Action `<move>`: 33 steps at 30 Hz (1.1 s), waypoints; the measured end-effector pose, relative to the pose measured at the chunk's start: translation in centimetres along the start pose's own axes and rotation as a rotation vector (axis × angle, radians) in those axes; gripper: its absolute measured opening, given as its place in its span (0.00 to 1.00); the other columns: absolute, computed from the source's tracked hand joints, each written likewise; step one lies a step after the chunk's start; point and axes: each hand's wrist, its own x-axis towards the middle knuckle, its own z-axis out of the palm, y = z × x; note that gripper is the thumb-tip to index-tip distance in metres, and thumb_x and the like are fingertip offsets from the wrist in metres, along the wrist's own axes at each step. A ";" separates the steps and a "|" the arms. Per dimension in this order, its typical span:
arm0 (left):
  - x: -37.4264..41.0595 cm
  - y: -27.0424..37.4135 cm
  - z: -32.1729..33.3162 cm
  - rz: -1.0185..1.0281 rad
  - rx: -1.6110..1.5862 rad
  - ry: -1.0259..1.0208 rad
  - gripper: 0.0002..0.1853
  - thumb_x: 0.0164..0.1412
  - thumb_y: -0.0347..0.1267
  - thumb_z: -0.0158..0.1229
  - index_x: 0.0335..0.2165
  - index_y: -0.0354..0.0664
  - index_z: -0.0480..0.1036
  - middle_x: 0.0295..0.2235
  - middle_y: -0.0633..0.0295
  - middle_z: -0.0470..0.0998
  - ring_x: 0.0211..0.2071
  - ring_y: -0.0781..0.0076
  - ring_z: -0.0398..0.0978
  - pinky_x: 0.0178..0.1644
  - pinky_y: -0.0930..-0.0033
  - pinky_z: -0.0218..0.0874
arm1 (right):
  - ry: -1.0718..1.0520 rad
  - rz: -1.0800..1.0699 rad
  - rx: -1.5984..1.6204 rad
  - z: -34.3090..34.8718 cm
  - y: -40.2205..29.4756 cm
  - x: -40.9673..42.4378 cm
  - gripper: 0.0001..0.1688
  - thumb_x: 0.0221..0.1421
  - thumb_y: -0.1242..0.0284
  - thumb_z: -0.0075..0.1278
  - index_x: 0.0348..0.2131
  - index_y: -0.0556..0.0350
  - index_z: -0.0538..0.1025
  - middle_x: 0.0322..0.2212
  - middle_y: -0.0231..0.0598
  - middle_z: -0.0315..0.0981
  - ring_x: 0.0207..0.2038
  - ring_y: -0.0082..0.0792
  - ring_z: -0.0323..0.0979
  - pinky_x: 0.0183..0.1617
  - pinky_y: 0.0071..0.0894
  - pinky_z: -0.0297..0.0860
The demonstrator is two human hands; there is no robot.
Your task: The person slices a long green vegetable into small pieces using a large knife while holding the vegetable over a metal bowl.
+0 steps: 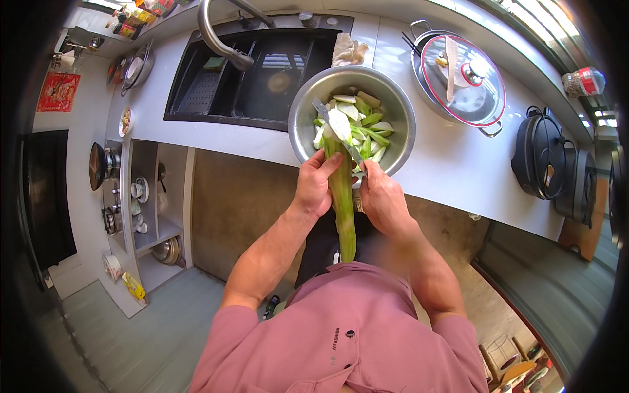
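Note:
My left hand [317, 182] grips a long green gourd-like vegetable [342, 211]. Its pale, cut end points away from me, over the near side of a stainless steel bowl [400, 140]. The other end reaches back towards my shirt. In my right hand [382, 196] is a kitchen knife [322, 109], its blade slanting across the vegetable's cut end. Pale and green cut pieces [376, 128] lie heaped inside the bowl. The knife's handle is mostly hidden in my fingers.
Behind the bowl is a black double sink [275, 73] with a curved faucet [216, 34]. A crumpled cloth [349, 50] lies beside it. To the right stand a pan with a glass lid [464, 83] and a black appliance [538, 152]. Open shelves [147, 216] are at left.

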 end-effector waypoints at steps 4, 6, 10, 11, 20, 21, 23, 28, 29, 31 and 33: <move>0.0 0.2 0.0 0.006 0.004 -0.030 0.14 0.67 0.32 0.56 0.48 0.37 0.70 0.39 0.58 0.79 0.39 0.65 0.79 0.43 0.56 0.76 | -0.076 0.114 0.008 0.2 0.8 -0.1 0.12 0.56 0.80 0.45 0.41 0.66 0.68 0.27 0.64 0.74 0.32 0.64 0.74 0.36 0.58 0.68; 0.2 0.6 -0.5 0.003 0.034 -0.012 0.15 0.67 0.34 0.56 0.48 0.37 0.70 0.38 0.57 0.78 0.40 0.64 0.79 0.43 0.54 0.76 | -0.126 0.135 -0.006 0.8 3.3 -1.9 0.12 0.56 0.79 0.45 0.41 0.68 0.68 0.26 0.65 0.74 0.32 0.65 0.74 0.36 0.58 0.68; 0.7 1.0 -0.2 -0.034 -0.031 0.023 0.16 0.69 0.39 0.52 0.48 0.40 0.70 0.42 0.59 0.76 0.47 0.63 0.75 0.44 0.48 0.75 | -0.119 0.182 0.037 -0.3 2.5 -1.8 0.13 0.57 0.78 0.45 0.42 0.69 0.68 0.27 0.65 0.74 0.32 0.66 0.73 0.36 0.57 0.68; 0.7 0.7 -0.4 -0.036 -0.048 0.017 0.16 0.69 0.39 0.53 0.48 0.41 0.70 0.42 0.60 0.76 0.47 0.63 0.75 0.44 0.48 0.75 | -0.088 0.152 0.042 -0.5 1.9 -1.4 0.13 0.58 0.78 0.45 0.42 0.68 0.68 0.27 0.64 0.74 0.31 0.66 0.74 0.36 0.56 0.69; 0.8 -0.8 -0.6 0.008 -0.065 0.012 0.17 0.64 0.35 0.61 0.46 0.38 0.69 0.38 0.59 0.78 0.38 0.66 0.79 0.43 0.51 0.77 | -0.032 0.028 0.045 -0.4 -1.3 0.0 0.16 0.58 0.79 0.48 0.48 0.60 0.68 0.30 0.55 0.77 0.32 0.59 0.76 0.36 0.53 0.71; 0.7 -0.9 -0.7 0.013 -0.063 0.012 0.17 0.64 0.35 0.61 0.46 0.38 0.69 0.38 0.59 0.78 0.38 0.65 0.79 0.43 0.52 0.77 | -0.036 0.027 0.025 -0.5 -1.6 0.0 0.16 0.58 0.79 0.48 0.47 0.60 0.68 0.30 0.55 0.77 0.32 0.58 0.76 0.35 0.53 0.71; 0.5 -0.9 -0.6 0.032 -0.042 0.049 0.17 0.64 0.35 0.60 0.46 0.37 0.69 0.38 0.58 0.78 0.38 0.65 0.79 0.42 0.53 0.77 | -0.049 0.035 -0.012 -0.5 -1.9 0.0 0.17 0.58 0.79 0.48 0.47 0.59 0.68 0.31 0.55 0.77 0.33 0.58 0.76 0.36 0.53 0.71; 0.2 -1.0 -0.6 0.048 -0.068 0.038 0.16 0.66 0.35 0.58 0.46 0.37 0.69 0.38 0.59 0.78 0.38 0.65 0.79 0.40 0.55 0.77 | -0.098 0.111 -0.040 0.0 -1.4 -0.1 0.18 0.57 0.79 0.48 0.48 0.59 0.67 0.33 0.57 0.76 0.34 0.59 0.75 0.37 0.53 0.71; -0.1 -0.8 -0.5 0.045 -0.047 0.044 0.15 0.66 0.35 0.58 0.46 0.37 0.69 0.38 0.58 0.78 0.38 0.65 0.79 0.40 0.56 0.77 | -0.092 0.097 -0.029 0.0 -0.6 -0.5 0.18 0.57 0.79 0.48 0.48 0.59 0.67 0.33 0.58 0.76 0.34 0.60 0.75 0.37 0.53 0.71; -0.2 -0.3 0.0 0.045 -0.023 0.043 0.15 0.67 0.35 0.57 0.46 0.37 0.69 0.37 0.58 0.78 0.38 0.66 0.79 0.39 0.56 0.77 | -0.081 0.063 -0.006 -0.2 0.4 -1.3 0.18 0.56 0.80 0.48 0.48 0.60 0.67 0.34 0.59 0.76 0.35 0.60 0.75 0.38 0.53 0.71; -0.2 0.0 0.8 0.039 -0.017 0.030 0.15 0.67 0.35 0.56 0.46 0.37 0.69 0.37 0.58 0.78 0.38 0.66 0.79 0.40 0.57 0.77 | -0.054 0.055 -0.008 -0.4 0.4 -1.7 0.17 0.56 0.81 0.47 0.46 0.60 0.67 0.32 0.59 0.76 0.35 0.61 0.75 0.38 0.54 0.70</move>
